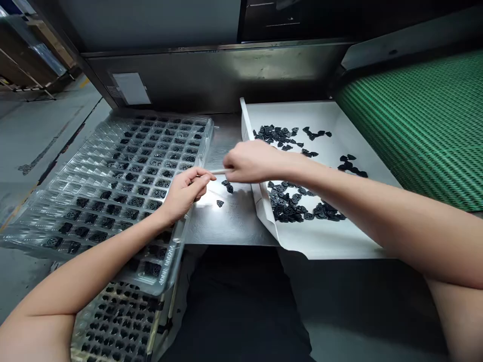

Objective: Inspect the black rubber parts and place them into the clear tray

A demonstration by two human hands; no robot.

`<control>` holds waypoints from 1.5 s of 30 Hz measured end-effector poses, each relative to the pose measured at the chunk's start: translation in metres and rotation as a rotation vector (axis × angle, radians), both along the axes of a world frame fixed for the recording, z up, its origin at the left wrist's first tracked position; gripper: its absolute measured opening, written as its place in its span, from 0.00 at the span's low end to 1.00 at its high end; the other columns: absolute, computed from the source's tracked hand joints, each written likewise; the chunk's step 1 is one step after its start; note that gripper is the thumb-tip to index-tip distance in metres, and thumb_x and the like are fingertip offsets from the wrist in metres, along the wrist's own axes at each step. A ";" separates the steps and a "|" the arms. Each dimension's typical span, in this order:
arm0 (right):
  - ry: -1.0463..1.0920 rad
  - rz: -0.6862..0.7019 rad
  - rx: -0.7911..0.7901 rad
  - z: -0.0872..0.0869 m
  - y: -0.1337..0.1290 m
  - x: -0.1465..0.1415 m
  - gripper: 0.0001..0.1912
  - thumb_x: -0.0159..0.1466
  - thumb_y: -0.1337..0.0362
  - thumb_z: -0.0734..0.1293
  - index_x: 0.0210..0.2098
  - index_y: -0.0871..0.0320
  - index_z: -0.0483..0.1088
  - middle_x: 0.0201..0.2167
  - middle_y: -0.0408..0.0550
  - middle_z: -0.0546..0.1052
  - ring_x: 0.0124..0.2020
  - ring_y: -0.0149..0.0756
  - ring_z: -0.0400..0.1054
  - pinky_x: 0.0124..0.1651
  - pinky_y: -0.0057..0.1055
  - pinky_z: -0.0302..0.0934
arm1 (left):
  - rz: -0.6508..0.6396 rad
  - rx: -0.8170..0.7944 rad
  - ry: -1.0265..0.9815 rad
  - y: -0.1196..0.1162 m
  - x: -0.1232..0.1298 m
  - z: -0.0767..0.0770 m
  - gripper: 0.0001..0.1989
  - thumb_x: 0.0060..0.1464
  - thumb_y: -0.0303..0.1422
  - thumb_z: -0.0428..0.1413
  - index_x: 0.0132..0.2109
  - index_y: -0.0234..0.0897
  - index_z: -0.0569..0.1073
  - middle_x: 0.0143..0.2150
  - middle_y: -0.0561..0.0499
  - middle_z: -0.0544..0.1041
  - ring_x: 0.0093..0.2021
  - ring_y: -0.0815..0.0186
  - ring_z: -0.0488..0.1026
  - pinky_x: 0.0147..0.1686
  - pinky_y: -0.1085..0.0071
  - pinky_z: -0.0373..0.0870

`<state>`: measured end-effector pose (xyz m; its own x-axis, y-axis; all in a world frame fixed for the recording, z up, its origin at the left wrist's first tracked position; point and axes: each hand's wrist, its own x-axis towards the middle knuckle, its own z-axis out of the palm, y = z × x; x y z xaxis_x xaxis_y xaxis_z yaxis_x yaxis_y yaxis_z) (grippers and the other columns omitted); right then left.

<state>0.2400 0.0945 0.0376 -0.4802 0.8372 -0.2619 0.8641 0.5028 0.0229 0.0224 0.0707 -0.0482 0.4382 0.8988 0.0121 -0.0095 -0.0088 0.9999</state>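
The stick (219, 172) spans the gap between the left hand's (185, 193) pinching fingers and the right hand's (247, 162) curled, clenched ones, above the surface (234, 221) with loose black parts (227, 186), between the clear tray (160, 286) and white bin (298, 241), the right forearm crossing over the bin's pieces.

Lit coolly and unevenly, seemingly from above. Glaring almost white on the steel worktop (234, 226), beside the left edge of its bare strip, then fading to dull grey toward the front edge. Bright but softer across the white tray (339, 244). Broken into sharp glints along the clear plastic trays (81, 181) at left. Softly reflected in the steel panel (211, 75) behind the worktop's back edge. Sunk in deep shadow below the front edge. Stretched wide-angle toward the corners, reasonably crisp in the middle, streaky over the green conveyor belt (430, 115).
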 end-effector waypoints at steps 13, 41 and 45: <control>1.509 -0.160 0.003 0.022 -0.052 0.084 0.06 0.70 0.64 0.73 0.45 0.58 0.75 0.41 0.51 0.80 0.31 0.35 0.75 0.33 0.34 0.69 | -0.410 0.688 1.135 0.033 0.036 0.003 0.18 0.65 0.45 0.62 0.57 0.42 0.79 0.32 0.52 0.81 0.35 0.57 0.77 0.34 0.67 0.58; 1.336 -0.195 0.030 -0.033 -0.060 0.082 0.18 0.77 0.49 0.64 0.49 0.56 0.76 0.32 0.43 0.69 0.31 0.32 0.58 0.33 0.31 0.50 | -0.229 0.721 1.243 0.076 0.064 0.001 0.22 0.65 0.44 0.62 0.60 0.39 0.75 0.37 0.46 0.82 0.40 0.51 0.79 0.38 0.65 0.62; 1.346 -0.181 0.022 -0.032 -0.062 0.081 0.17 0.77 0.49 0.64 0.49 0.56 0.76 0.33 0.44 0.69 0.31 0.33 0.59 0.33 0.31 0.51 | -0.138 0.627 0.975 0.056 0.056 0.024 0.19 0.67 0.46 0.60 0.59 0.41 0.76 0.35 0.51 0.78 0.36 0.60 0.75 0.37 0.67 0.63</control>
